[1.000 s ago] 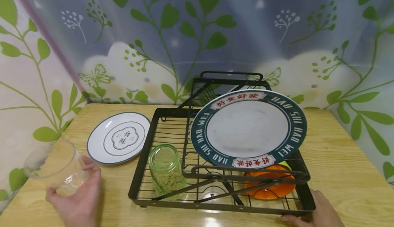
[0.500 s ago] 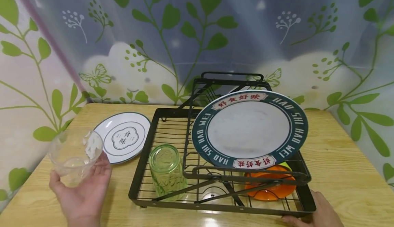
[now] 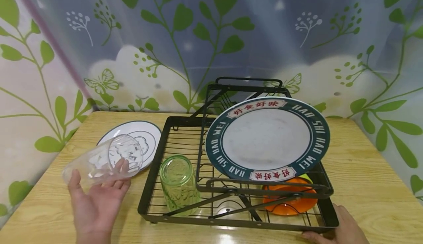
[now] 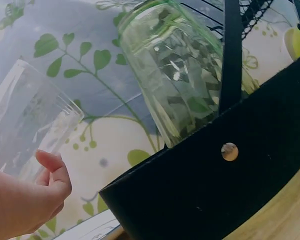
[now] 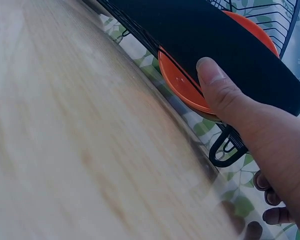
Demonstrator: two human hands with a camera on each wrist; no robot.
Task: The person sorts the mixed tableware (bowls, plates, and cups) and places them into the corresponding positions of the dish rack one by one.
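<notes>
My left hand holds a clear cup on its side between thumb and fingers, over the near part of a small white plate with a blue rim. The cup's mouth points right, toward the black dish rack. At the rack's front right corner, my right hand grips the frame; in the right wrist view its thumb lies on the black wall. Inside the rack's lower level, a green glass stands upside down on the left. A large green-rimmed plate leans on the upper tier.
An orange bowl sits low in the rack on the right, partly behind black bars, with a bit of yellow-green dish behind it. The wooden table ends at a leaf-patterned cloth at the back.
My left hand has moved right with the clear cup, and the cup has tipped from mouth up onto its side. My right hand and the rack stay in place.
</notes>
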